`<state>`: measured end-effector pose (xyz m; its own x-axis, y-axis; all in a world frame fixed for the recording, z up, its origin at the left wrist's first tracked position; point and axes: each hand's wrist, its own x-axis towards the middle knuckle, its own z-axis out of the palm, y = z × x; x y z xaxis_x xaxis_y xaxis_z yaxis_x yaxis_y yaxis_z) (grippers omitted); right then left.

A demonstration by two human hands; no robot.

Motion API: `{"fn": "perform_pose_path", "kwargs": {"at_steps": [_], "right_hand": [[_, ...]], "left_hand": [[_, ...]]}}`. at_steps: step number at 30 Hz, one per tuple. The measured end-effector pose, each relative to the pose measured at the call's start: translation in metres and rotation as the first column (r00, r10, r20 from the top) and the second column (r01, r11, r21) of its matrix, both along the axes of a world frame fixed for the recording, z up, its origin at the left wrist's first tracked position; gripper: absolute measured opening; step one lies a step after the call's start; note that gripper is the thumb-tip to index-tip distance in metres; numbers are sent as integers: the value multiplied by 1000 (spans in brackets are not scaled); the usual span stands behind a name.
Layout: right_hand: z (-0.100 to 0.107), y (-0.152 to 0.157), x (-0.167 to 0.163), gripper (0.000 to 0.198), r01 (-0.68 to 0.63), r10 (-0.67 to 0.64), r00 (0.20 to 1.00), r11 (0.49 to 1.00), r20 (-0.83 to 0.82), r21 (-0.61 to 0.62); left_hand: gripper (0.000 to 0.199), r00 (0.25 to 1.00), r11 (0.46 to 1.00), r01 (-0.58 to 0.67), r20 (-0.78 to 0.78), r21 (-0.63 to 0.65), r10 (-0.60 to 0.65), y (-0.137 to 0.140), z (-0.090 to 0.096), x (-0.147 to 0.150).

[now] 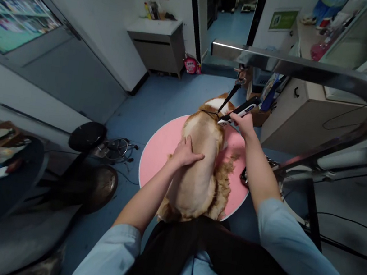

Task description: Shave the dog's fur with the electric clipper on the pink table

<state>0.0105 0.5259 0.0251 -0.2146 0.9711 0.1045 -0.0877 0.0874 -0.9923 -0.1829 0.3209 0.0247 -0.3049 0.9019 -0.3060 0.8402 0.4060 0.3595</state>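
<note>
A tan-and-white dog point(195, 171) stands or sits on a round pink grooming table point(156, 152), facing away from me. Its back is shorn short, with longer fur at the neck and rump. My left hand point(186, 152) lies on its back, fingers and thumb spread. In my right hand point(243, 123) is a black-and-white hair clipper point(240, 110), its head against the right side of the dog's neck or shoulder. A dark grooming loop point(229, 99) runs from the neck up to a metal bar. Cut fur point(223, 184) lies along the dog's right side.
A curved metal grooming arm point(299, 65) spans above the table on the right. To the left stand a black stool point(87, 136) and a dark round table point(27, 179) loaded with items. A cabinet point(158, 45) is by the far wall, and cables cross the floor.
</note>
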Motion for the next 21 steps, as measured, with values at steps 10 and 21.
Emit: {"fn": "perform_pose_path", "kwargs": {"at_steps": [10,21], "right_hand": [[-8,-17,-29,31,-279,267,950,959,164,53],[-29,-33,-12,40,-130,129,977,991,169,-2]], "left_hand": [[124,994,995,55,87,88,-63,-24,-19,-17],[126,991,994,87,96,65,-93,-32,-26,-14]]}}
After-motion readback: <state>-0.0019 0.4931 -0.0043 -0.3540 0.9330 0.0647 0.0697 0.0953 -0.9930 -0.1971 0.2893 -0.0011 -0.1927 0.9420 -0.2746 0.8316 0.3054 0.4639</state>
